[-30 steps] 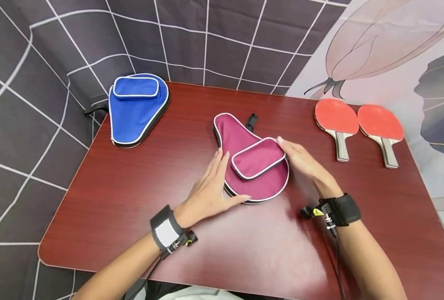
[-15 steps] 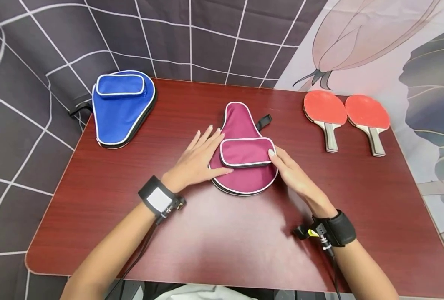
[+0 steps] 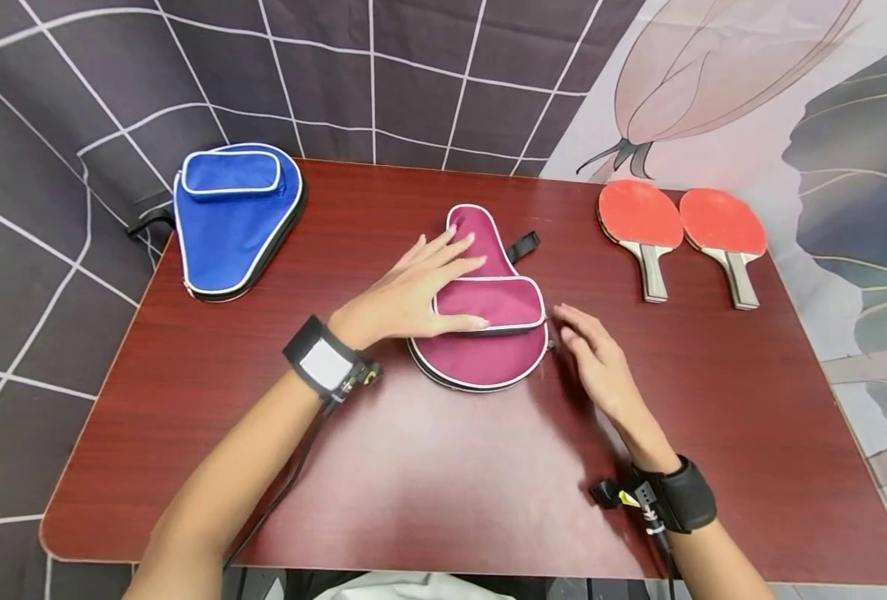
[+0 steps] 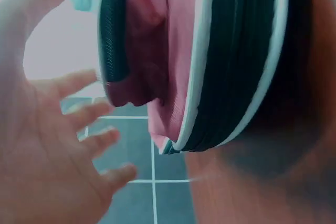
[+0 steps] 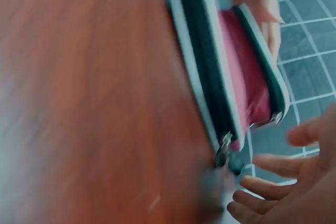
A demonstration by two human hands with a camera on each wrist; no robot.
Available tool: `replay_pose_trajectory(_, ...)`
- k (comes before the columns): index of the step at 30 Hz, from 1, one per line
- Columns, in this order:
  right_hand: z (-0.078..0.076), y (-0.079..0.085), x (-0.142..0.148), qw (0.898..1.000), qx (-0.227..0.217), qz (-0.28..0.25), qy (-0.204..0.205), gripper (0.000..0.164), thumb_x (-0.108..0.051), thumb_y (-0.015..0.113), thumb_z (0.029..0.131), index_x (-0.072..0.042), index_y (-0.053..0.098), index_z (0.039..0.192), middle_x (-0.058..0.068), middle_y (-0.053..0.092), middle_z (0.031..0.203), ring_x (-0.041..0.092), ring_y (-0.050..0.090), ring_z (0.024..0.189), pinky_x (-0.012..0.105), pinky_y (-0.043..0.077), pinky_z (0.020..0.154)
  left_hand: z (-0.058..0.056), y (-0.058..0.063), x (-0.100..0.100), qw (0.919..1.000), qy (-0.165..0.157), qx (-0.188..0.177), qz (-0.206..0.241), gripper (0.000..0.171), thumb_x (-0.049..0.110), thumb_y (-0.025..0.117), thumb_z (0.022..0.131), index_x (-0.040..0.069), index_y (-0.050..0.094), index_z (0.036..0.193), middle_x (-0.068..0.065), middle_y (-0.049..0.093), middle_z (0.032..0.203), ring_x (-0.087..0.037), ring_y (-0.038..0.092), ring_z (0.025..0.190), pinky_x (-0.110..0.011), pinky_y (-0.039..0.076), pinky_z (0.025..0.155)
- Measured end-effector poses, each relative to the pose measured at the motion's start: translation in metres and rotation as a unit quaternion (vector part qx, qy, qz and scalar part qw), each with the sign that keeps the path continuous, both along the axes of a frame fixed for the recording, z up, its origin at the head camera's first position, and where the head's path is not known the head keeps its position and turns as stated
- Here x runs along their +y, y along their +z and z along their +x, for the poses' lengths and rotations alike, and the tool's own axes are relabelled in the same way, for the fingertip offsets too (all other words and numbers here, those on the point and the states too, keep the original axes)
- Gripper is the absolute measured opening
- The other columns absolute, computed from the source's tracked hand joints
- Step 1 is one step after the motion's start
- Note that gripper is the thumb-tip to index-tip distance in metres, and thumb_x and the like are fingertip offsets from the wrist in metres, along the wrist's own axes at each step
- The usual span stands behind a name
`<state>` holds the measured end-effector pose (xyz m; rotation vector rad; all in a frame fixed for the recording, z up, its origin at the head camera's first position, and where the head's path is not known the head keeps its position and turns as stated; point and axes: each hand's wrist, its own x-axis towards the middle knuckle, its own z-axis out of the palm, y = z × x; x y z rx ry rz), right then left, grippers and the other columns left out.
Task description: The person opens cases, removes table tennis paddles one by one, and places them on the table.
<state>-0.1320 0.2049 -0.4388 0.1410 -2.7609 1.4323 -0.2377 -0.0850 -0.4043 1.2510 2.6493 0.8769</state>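
Observation:
A maroon table tennis paddle case [image 3: 481, 358] with white piping and a raised front pocket lies mid-table, narrow end away from me. My left hand [image 3: 413, 300] is spread over its left side; in the left wrist view the fingers [image 4: 86, 114] are apart and straight beside the pocket [image 4: 149, 45]. Off the case's right edge is my right hand [image 3: 601, 367], its fingers loosely bent and holding nothing. Near that hand, zipper pulls [image 5: 224, 148] hang at the case's side in the right wrist view. A black strap [image 3: 523, 246] sticks out at the upper right.
A blue paddle case [image 3: 237, 225] lies at the table's back left corner. Two red table tennis paddles [image 3: 640, 215] [image 3: 723, 222] lie side by side at the back right, handles toward me. Grey checked cloth [image 3: 406, 92] hangs behind the reddish-brown table [image 3: 443, 500].
The maroon case has turned until its narrow end points away from me. My left hand has moved from its edge over its top. My right hand has come off its right side.

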Motion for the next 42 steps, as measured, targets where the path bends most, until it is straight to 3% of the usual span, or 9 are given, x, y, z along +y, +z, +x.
replay_pose_trajectory(2, 0.0, -0.008, 0.002, 0.998, 0.042, 0.041, 0.015, 0.036, -0.008, 0.057, 0.094, -0.005, 0.058, 0.13, 0.012, 0.05, 0.138, 0.027, 0.039, 0.132, 0.04, 0.028, 0.108, -0.006, 0.0, 0.005, 0.9996, -0.016, 0.008, -0.024, 0.084, 0.073, 0.057, 0.077, 0.021, 0.046, 0.143, -0.004, 0.03, 0.153, -0.022, 0.01, 0.144, -0.046, 0.007, 0.114)
replay_pose_trajectory(6, 0.001, -0.018, 0.004, 0.99, 0.088, 0.099, 0.046, 0.034, -0.002, 0.067, 0.084, -0.004, 0.065, 0.117, 0.014, 0.054, 0.133, 0.032, 0.042, 0.13, 0.046, 0.032, 0.106, -0.013, -0.005, 0.012, 0.9967, -0.024, -0.023, -0.074, 0.088, 0.079, 0.053, 0.074, 0.025, 0.046, 0.142, 0.001, 0.033, 0.151, -0.02, 0.011, 0.144, -0.047, 0.011, 0.114)
replay_pose_trajectory(12, -0.001, -0.018, 0.003, 0.982, 0.125, 0.135, 0.039, 0.02, -0.001, 0.078, 0.076, -0.006, 0.07, 0.093, 0.014, 0.061, 0.124, 0.033, 0.048, 0.125, 0.044, 0.037, 0.103, -0.015, -0.008, 0.014, 0.9958, -0.011, -0.036, -0.083, 0.088, 0.082, 0.051, 0.072, 0.029, 0.046, 0.142, 0.008, 0.03, 0.153, -0.013, 0.006, 0.144, -0.045, 0.012, 0.114)
replay_pose_trajectory(20, 0.002, -0.014, 0.005, 0.979, 0.13, 0.153, 0.031, 0.014, -0.001, 0.079, 0.075, -0.007, 0.068, 0.081, 0.012, 0.065, 0.118, 0.032, 0.052, 0.12, 0.045, 0.039, 0.099, -0.015, -0.003, 0.02, 0.9937, -0.007, -0.047, -0.102, 0.095, 0.083, 0.05, 0.072, 0.024, 0.041, 0.146, 0.01, 0.026, 0.154, -0.013, 0.004, 0.144, -0.044, 0.012, 0.114)
replay_pose_trajectory(29, 0.008, -0.01, -0.002, 0.978, 0.133, 0.156, 0.036, 0.017, -0.005, 0.08, 0.075, -0.011, 0.064, 0.075, 0.014, 0.065, 0.116, 0.033, 0.052, 0.119, 0.048, 0.04, 0.097, -0.026, -0.003, 0.029, 0.9914, 0.016, -0.054, -0.118, 0.097, 0.082, 0.049, 0.072, 0.025, 0.035, 0.149, 0.012, 0.023, 0.155, -0.013, 0.001, 0.144, -0.043, 0.011, 0.114)
replay_pose_trajectory(33, 0.009, -0.008, -0.006, 0.977, 0.134, 0.161, 0.032, 0.016, -0.007, 0.081, 0.075, -0.012, 0.066, 0.076, 0.009, 0.066, 0.106, 0.028, 0.054, 0.105, 0.041, 0.042, 0.084, -0.029, -0.003, 0.034, 0.99, 0.031, -0.061, -0.123, 0.097, 0.084, 0.048, 0.072, 0.026, 0.033, 0.149, 0.013, 0.021, 0.155, -0.011, -0.002, 0.144, -0.043, 0.01, 0.115)
replay_pose_trajectory(36, 0.01, -0.007, -0.008, 0.977, 0.13, 0.165, 0.028, 0.014, -0.008, 0.081, 0.075, -0.013, 0.068, 0.077, 0.005, 0.062, 0.09, 0.022, 0.05, 0.088, 0.034, 0.037, 0.07, -0.03, -0.002, 0.037, 0.9884, 0.042, -0.063, -0.131, 0.098, 0.084, 0.047, 0.072, 0.026, 0.034, 0.149, 0.013, 0.02, 0.155, -0.009, -0.003, 0.143, -0.042, 0.01, 0.115)
replay_pose_trajectory(42, 0.011, -0.008, -0.013, 0.98, 0.121, 0.155, 0.042, 0.015, -0.011, 0.08, 0.077, -0.017, 0.067, 0.075, -0.002, 0.055, 0.071, 0.018, 0.045, 0.071, 0.028, 0.032, 0.062, -0.027, 0.0, 0.043, 0.9861, 0.068, -0.066, -0.136, 0.097, 0.084, 0.047, 0.072, 0.025, 0.037, 0.148, 0.012, 0.021, 0.155, -0.01, -0.003, 0.144, -0.045, 0.012, 0.114)
